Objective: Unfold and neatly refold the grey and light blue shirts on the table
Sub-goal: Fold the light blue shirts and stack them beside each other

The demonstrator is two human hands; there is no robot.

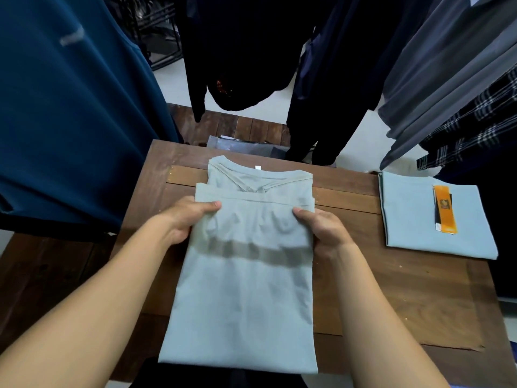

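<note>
Here, two shirts lie on the table [391, 289]: the grey shirt [246, 289] in the middle, the light blue shirt [414, 217] folded near the right edge, one orange tag [444, 208] on it. The grey shirt's long axis runs away from the person, collar far. The left hand [187, 217] and right hand [321, 228] pinch its side edges.

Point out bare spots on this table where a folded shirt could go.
Biggest bare patch: the near right corner of the table, bordered by the grey shirt and the light blue shirt. Left of the grey shirt only a narrow strip. Centre is crowded.
</note>
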